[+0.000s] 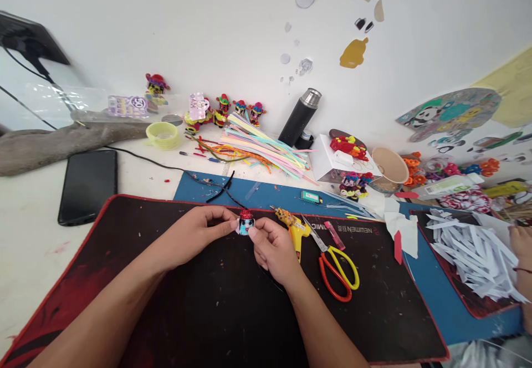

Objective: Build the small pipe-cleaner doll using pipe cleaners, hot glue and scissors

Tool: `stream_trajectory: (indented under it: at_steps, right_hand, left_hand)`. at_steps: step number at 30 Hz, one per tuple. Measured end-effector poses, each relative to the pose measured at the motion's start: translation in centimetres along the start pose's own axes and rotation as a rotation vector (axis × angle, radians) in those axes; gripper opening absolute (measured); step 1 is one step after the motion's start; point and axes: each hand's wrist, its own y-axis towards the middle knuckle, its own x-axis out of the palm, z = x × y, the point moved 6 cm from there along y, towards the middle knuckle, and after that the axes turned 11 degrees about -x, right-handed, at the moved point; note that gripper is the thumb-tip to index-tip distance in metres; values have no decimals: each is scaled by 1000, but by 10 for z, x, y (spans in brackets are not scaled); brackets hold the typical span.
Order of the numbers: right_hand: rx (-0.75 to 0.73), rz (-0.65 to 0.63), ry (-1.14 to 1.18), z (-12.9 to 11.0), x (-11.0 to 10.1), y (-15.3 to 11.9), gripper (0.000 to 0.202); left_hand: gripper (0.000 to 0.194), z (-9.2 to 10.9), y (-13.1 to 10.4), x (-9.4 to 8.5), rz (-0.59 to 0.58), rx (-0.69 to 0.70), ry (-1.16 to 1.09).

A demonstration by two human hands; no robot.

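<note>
Between my two hands is a small handmade doll figure (pixel 246 222) with a red top, a pale blue front and dark eye spots. The fingertips of my left hand (pixel 211 226) pinch its left side. On its right side, the thumb and fingers of my right hand (pixel 270 246) are closed on it. A yellow glue gun (pixel 298 232) lies just right of my right hand. Beside that rest scissors (pixel 332 257) with one red and one yellow handle. Both hands are above a black desk mat (pixel 199 307).
A dark phone (pixel 88 187) lies at the left. Pastel pipe cleaners (pixel 266 146) are heaped at the back, near a leaning black thermos (pixel 300 117). White paper strips (pixel 474 257) pile up at the right, where another person's hand (pixel 521 249) shows. A cable (pixel 158 163) crosses the table.
</note>
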Motion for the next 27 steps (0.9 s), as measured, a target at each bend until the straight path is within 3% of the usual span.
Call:
stream_trajectory:
  at_steps: [18,27]
  right_hand:
    - [-3,-3,-5,0,1,0,48]
    - [-8,-1,-7,-1,2,-1,49]
  left_hand:
    - [47,-2,0,-2,31,-12,-15]
    - [50,-6,4,-2,14,-14,-171]
